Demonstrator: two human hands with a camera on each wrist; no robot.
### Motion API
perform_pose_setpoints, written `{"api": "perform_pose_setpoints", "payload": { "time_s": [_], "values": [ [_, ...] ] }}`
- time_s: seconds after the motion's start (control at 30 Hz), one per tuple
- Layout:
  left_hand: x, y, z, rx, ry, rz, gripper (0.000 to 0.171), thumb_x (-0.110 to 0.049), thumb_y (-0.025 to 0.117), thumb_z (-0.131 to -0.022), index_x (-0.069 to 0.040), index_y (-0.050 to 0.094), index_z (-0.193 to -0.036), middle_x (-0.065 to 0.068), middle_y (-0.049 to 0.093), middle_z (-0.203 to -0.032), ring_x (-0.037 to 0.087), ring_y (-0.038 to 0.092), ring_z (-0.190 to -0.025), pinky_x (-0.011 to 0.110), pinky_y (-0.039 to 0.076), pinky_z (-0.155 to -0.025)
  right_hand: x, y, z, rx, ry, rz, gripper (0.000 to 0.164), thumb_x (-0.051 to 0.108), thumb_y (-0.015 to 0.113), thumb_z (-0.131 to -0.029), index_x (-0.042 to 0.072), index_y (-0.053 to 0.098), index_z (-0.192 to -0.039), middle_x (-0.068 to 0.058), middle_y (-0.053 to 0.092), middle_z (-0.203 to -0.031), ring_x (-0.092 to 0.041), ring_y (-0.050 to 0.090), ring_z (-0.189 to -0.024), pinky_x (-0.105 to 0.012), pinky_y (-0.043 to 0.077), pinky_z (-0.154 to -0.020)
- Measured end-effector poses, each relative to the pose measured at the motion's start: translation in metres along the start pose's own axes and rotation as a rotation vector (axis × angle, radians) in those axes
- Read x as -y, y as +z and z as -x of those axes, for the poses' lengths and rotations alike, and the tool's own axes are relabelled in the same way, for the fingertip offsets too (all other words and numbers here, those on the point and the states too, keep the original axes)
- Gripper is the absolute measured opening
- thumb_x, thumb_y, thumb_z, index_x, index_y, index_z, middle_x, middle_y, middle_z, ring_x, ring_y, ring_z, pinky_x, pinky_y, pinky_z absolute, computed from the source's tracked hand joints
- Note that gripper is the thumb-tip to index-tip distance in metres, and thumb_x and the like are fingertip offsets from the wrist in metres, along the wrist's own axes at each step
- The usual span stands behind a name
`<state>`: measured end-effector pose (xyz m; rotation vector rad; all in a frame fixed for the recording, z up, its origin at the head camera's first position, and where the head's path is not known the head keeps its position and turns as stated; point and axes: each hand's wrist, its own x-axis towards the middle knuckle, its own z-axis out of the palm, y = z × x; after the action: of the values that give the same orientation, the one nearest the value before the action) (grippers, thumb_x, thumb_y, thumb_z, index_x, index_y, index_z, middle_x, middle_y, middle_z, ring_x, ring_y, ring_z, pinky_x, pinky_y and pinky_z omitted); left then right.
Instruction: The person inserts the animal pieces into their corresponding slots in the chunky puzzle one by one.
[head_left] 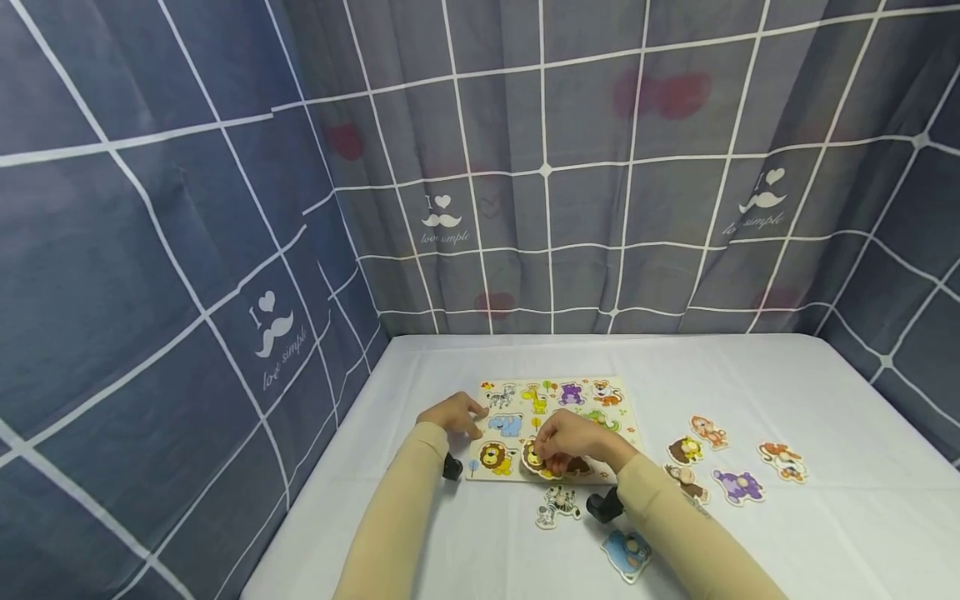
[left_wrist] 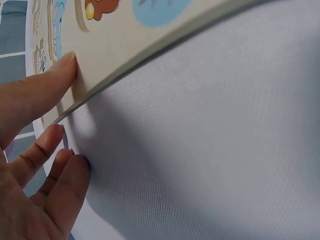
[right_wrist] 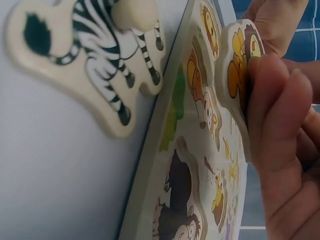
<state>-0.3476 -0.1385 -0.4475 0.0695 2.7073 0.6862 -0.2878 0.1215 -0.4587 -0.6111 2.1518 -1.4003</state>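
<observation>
A wooden animal puzzle board [head_left: 487, 467] lies on the white table. My right hand [head_left: 573, 440] pinches a lion puzzle piece [right_wrist: 235, 65] by its upper side, tilted just over the board's front row. Left of it on the board is the lion picture [head_left: 495, 457]. At the board's left edge, my left hand [head_left: 456, 414] rests its thumb [left_wrist: 62, 75] on top, while its loosely bent fingers sit beside the rim. Just in front of the board lies a zebra piece [head_left: 558, 506] with a round knob [right_wrist: 135, 12].
A blue piece [head_left: 627, 553] lies beside the right forearm. To the board's right are several loose pieces, among them a purple animal [head_left: 738, 487], a monkey [head_left: 686, 482] and a tiger-like one [head_left: 782, 462]. Checked curtains [head_left: 495, 208] stand around the table's back and sides.
</observation>
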Motion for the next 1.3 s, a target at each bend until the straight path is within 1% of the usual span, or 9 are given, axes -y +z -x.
{"api": "perform_pose_setpoints", "payload": {
  "time_s": [0.23, 0.53, 0.67, 0.9, 1.07, 1.17, 1.3],
  "values": [
    [-0.001, -0.002, 0.0, -0.001, -0.004, 0.006, 0.053, -0.014, 0.086, -0.076, -0.021, 0.07, -0.126, 0.011, 0.057, -0.142, 0.027, 0.055, -0.124, 0.048, 0.042, -0.111, 0.002, 0.001, -0.006, -0.014, 0.011, 0.005, 0.012, -0.004, 0.062, -0.09, -0.01, 0.072, -0.088, -0.007, 0.069, -0.066, -0.012, 0.061, -0.051, -0.028, 0.055, -0.052],
    [-0.001, -0.002, 0.001, 0.002, -0.018, 0.019, 0.052, -0.015, 0.087, -0.076, -0.022, 0.071, -0.125, 0.011, 0.058, -0.141, 0.03, 0.053, -0.129, 0.05, 0.041, -0.112, 0.003, 0.008, -0.012, -0.025, 0.026, -0.022, 0.012, -0.002, 0.063, -0.091, -0.011, 0.072, -0.092, -0.006, 0.068, -0.066, -0.011, 0.063, -0.053, -0.028, 0.058, -0.055],
    [-0.001, -0.002, 0.002, 0.001, -0.008, 0.018, 0.052, -0.014, 0.086, -0.076, -0.021, 0.071, -0.124, 0.012, 0.058, -0.141, 0.03, 0.054, -0.127, 0.049, 0.041, -0.112, 0.004, 0.012, -0.015, -0.03, 0.034, -0.017, 0.012, -0.001, 0.064, -0.091, -0.008, 0.073, -0.09, -0.005, 0.068, -0.065, -0.011, 0.062, -0.053, -0.028, 0.058, -0.055],
    [-0.002, -0.001, 0.004, 0.003, 0.004, 0.012, 0.051, -0.014, 0.086, -0.076, -0.021, 0.072, -0.124, 0.011, 0.059, -0.14, 0.029, 0.055, -0.126, 0.048, 0.042, -0.112, 0.003, 0.016, -0.022, -0.057, 0.037, 0.026, 0.011, 0.0, 0.065, -0.091, 0.0, 0.076, -0.087, -0.006, 0.07, -0.066, -0.013, 0.064, -0.055, -0.029, 0.058, -0.056],
    [-0.003, -0.001, 0.006, 0.006, 0.018, 0.003, 0.052, -0.014, 0.086, -0.075, -0.021, 0.071, -0.125, 0.011, 0.059, -0.141, 0.03, 0.055, -0.128, 0.048, 0.041, -0.112, 0.003, 0.021, -0.025, -0.056, 0.051, 0.011, 0.012, 0.001, 0.065, -0.092, -0.001, 0.075, -0.087, -0.006, 0.069, -0.066, -0.013, 0.063, -0.056, -0.027, 0.056, -0.055],
    [-0.002, -0.001, 0.006, 0.004, 0.029, -0.007, 0.052, -0.014, 0.086, -0.076, -0.021, 0.071, -0.125, 0.011, 0.058, -0.143, 0.032, 0.052, -0.133, 0.049, 0.041, -0.113, 0.005, 0.024, -0.028, -0.049, 0.047, 0.027, 0.012, 0.001, 0.065, -0.091, -0.003, 0.075, -0.086, -0.005, 0.068, -0.064, -0.012, 0.061, -0.054, -0.025, 0.054, -0.053],
    [-0.001, -0.002, 0.005, 0.004, 0.02, -0.009, 0.052, -0.016, 0.086, -0.076, -0.023, 0.071, -0.125, 0.01, 0.058, -0.144, 0.031, 0.052, -0.133, 0.048, 0.041, -0.113, 0.009, 0.026, -0.032, -0.041, 0.04, 0.053, 0.013, 0.001, 0.065, -0.09, -0.003, 0.075, -0.084, -0.003, 0.066, -0.062, -0.011, 0.059, -0.052, -0.023, 0.051, -0.051]
  ]
}}
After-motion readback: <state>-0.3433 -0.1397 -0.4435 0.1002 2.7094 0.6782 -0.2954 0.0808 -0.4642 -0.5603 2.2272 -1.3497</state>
